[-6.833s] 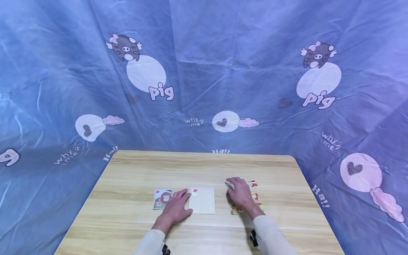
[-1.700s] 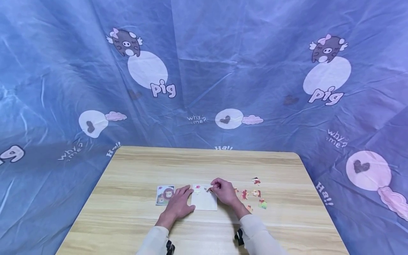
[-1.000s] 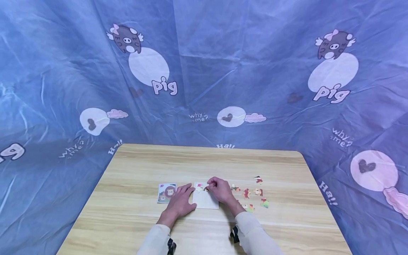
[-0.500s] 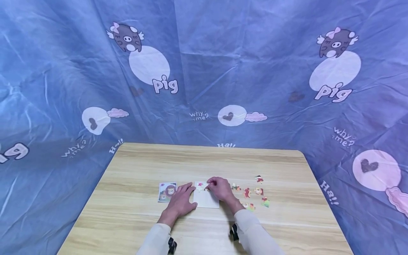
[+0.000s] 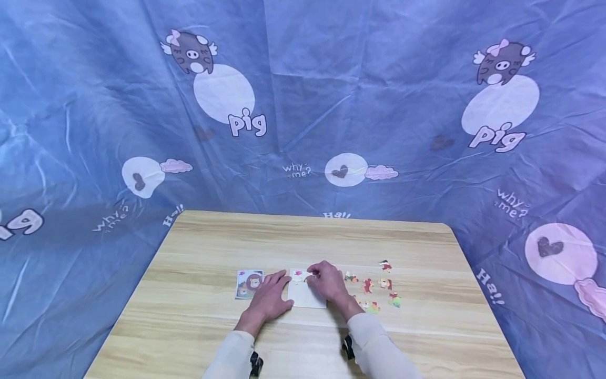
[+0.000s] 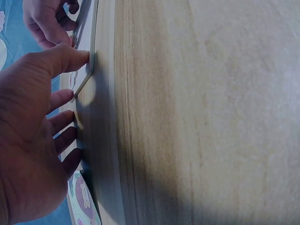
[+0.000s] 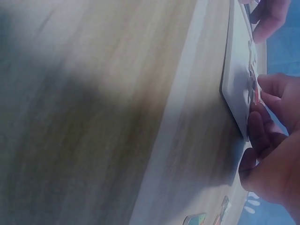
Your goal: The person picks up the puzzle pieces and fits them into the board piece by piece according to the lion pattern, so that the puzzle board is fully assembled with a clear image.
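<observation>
A white puzzle board (image 5: 309, 300) lies on the wooden table, a piece with a pink flower (image 5: 298, 273) set in its upper left corner. Along the board's left side rests my left hand (image 5: 270, 297), fingers spread; in the left wrist view its thumb touches the board's edge. My right hand (image 5: 327, 281) is over the upper right of the board. Between thumb and fingertips it pinches a puzzle piece (image 7: 255, 86), low against the board beside the flower piece. The fingers mostly cover this piece in the head view.
Several loose puzzle pieces (image 5: 368, 285) are scattered on the table (image 5: 303, 242) right of the board. A picture card with a lion (image 5: 248, 285) lies to the left, next to my left hand. A blue printed cloth (image 5: 303, 105) stands behind the table.
My right hand has gone from the loose pieces to the board with a puzzle piece, then shifted slightly left toward the flower piece. The left hand has stayed at the board's left side.
</observation>
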`<state>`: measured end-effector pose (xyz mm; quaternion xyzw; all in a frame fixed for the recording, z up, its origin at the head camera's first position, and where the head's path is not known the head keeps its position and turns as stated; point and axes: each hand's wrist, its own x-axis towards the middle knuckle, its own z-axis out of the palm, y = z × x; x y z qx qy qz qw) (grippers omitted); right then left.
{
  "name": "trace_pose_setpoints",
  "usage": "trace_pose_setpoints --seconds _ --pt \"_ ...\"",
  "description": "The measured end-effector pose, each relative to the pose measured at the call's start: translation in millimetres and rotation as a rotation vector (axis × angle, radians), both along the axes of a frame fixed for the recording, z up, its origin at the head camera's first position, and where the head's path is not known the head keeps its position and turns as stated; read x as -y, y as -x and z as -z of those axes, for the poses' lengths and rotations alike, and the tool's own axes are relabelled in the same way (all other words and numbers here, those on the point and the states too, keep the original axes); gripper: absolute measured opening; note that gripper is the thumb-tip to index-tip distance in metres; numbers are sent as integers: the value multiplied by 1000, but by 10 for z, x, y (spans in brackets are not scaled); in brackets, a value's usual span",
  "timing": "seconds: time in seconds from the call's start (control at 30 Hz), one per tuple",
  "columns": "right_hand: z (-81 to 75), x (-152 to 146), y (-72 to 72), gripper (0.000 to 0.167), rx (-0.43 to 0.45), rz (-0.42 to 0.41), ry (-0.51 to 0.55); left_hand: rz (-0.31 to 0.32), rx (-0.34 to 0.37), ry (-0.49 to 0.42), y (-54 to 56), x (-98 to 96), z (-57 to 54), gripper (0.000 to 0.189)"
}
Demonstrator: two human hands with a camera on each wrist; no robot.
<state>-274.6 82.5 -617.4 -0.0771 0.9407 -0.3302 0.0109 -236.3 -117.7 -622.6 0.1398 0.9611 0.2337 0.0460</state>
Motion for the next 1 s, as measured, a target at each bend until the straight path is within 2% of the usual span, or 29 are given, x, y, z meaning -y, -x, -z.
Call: trace_pose_setpoints --seconds 0.13,0.43,0.77,1.0 --pt "11 8 -3 23 -30 -13 -41 1 -1 3 7 4 7 66" --pt "62 40 -36 21 -156 -82 -188 7 -9 -4 5 11 17 65" --pt "80 112 -62 22 -175 -52 -198 6 -1 2 -3 9 -18 64" --pt "143 149 -58 19 -258 -30 -194 10 1 -1 -2 15 -32 64"
